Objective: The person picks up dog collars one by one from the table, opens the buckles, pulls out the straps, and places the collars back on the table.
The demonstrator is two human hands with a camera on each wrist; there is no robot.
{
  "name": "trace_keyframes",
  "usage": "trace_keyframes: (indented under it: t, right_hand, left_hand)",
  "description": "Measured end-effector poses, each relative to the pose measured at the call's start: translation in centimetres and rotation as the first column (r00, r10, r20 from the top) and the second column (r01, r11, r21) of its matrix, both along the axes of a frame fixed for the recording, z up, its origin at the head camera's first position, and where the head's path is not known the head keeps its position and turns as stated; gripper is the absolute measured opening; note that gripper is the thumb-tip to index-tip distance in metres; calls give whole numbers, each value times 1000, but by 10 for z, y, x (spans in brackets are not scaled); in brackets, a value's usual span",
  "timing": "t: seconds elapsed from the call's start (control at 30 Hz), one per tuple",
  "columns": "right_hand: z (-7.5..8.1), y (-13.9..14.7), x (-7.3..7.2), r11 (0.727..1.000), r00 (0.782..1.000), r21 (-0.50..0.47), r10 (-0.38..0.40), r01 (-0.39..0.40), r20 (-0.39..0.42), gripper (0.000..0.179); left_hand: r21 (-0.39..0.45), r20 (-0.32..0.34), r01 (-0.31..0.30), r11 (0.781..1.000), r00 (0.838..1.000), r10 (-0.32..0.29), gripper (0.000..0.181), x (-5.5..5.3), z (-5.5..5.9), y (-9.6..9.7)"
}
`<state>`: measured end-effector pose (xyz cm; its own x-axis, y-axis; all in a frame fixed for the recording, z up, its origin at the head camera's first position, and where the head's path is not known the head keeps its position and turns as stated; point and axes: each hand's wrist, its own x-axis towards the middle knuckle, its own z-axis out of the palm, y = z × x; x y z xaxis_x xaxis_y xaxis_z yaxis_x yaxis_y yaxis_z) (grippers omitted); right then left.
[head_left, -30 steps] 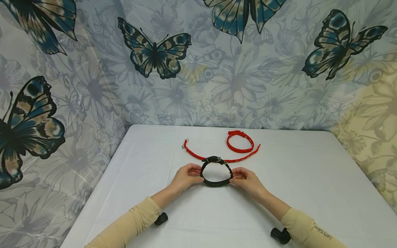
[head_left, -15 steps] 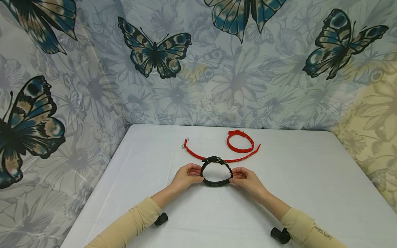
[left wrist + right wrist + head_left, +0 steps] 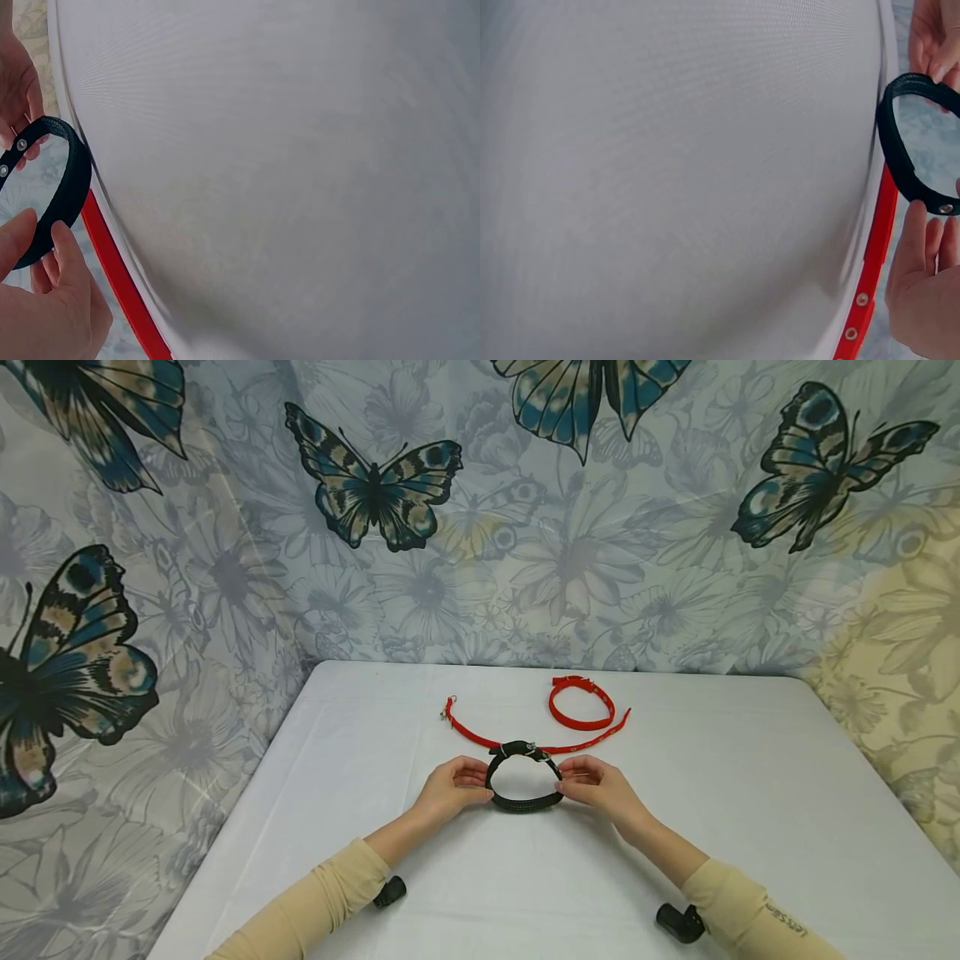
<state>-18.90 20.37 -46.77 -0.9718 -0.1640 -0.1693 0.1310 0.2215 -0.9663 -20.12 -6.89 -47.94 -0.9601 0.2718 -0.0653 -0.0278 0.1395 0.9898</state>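
A black collar (image 3: pixel 523 806), fastened into a loop with its metal buckle at the far side, stands between my two hands. My left hand (image 3: pixel 447 789) pinches its left side between thumb and fingers. On the opposite side my right hand (image 3: pixel 603 789) holds it the same way, thumb in front. Metal eyelets show along the black collar (image 3: pixel 73 180) in the left wrist view. Just behind, a red collar (image 3: pixel 472 735) lies unfastened in a long curve, and the black loop overlaps its middle. Beyond that rests a second red collar (image 3: pixel 577 724), buckled in a ring.
Everything lies on a white-covered table (image 3: pixel 750 760). A butterfly-printed cloth (image 3: pixel 480 568) hangs behind and at the sides. Black devices (image 3: pixel 390 891) sit under both forearms, the other black device (image 3: pixel 679 924) being at the right sleeve.
My right hand has shifted its grip slightly on the collar's right side, and its forearm moved a little right. The black collar's buckle end dips slightly. The left hand stays put.
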Motion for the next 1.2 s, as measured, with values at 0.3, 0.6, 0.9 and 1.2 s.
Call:
trace_keyframes:
  t: [0.3,0.6,0.9,1.2]
  right_hand:
    - [-1,1,1,1000,1000,-19,15,-15,-2,37]
    - [-3,2,1,1000,999,-6,25,-25,-22,37]
    - [-3,2,0,1000,999,-6,27,-27,-27,37]
    - [-1,0,-1,999,1000,30,13,-12,-23,36]
  left_hand:
    - [-8,-6,1,1000,1000,-1,38,1,-1,0]
    - [-36,1,19,999,1000,-19,38,-2,2,-2]
    - [-39,-30,20,999,999,-21,35,5,26,0]
    - [-41,-55,20,999,998,-23,32,15,41,-1]
